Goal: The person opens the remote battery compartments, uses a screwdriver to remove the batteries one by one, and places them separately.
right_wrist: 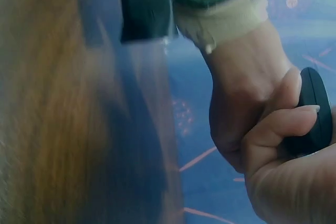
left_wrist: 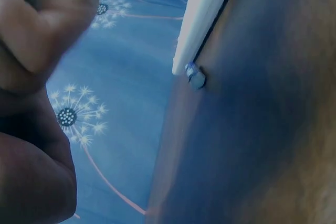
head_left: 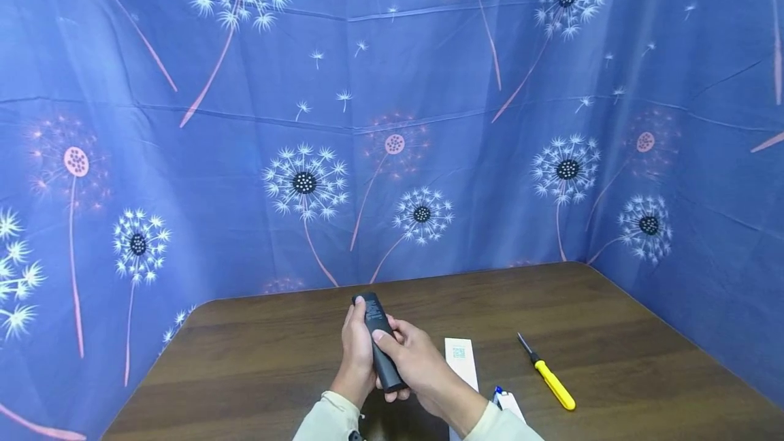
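Observation:
A black remote control (head_left: 380, 352), its printed back facing up, is held over the table by both hands. My left hand (head_left: 356, 346) grips it from the left side, thumb along its far end. From the right, my right hand (head_left: 419, 359) holds it too, with the thumb lying on the back and the fingers curled round underneath. In the right wrist view, fingers wrap the rounded end of the remote control (right_wrist: 315, 95). The left wrist view shows only dark parts of the hands (left_wrist: 42, 35), with the remote out of sight.
To the right on the brown table (head_left: 257, 352) lies a long white box (head_left: 461, 356) with a printed code. Beside it is a white object (head_left: 510, 403) with a blue tip, partly covered by the right sleeve. Farther right lies a yellow-handled screwdriver (head_left: 554, 384). Dandelion-print curtains (head_left: 343, 87) surround the table.

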A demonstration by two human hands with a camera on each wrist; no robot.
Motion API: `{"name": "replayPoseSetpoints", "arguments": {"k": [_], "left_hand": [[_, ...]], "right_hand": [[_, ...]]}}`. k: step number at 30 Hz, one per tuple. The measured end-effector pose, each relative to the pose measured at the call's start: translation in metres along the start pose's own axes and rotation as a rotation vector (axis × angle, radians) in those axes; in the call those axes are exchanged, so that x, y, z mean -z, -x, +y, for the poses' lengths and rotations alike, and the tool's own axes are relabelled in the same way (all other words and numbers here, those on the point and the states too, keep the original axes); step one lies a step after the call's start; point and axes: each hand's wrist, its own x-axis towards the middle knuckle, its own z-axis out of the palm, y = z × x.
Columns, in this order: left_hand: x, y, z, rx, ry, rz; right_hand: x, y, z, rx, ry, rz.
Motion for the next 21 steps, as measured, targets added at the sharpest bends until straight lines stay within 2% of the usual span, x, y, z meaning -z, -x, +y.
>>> {"name": "replayPoseSetpoints", "arguments": {"k": [5, 13, 21], "left_hand": [[0.0013, -0.0004, 0.0037, 0.018, 0.021, -0.039], [0.002, -0.0012, 0.0045, 0.034, -0.002, -0.013], [0.0012, -0.0002, 0.0061, 0.026, -0.014, 0.038]], "right_hand": [[-0.0034, 0.0044, -0.0024, -0.018, -0.077, 0.0], [-0.0045, 0.0075, 0.0009, -0.083, -0.272, -0.03], [-0.0053, 0.0086, -0.0002, -0.111, -0.35, -0.051]]}}
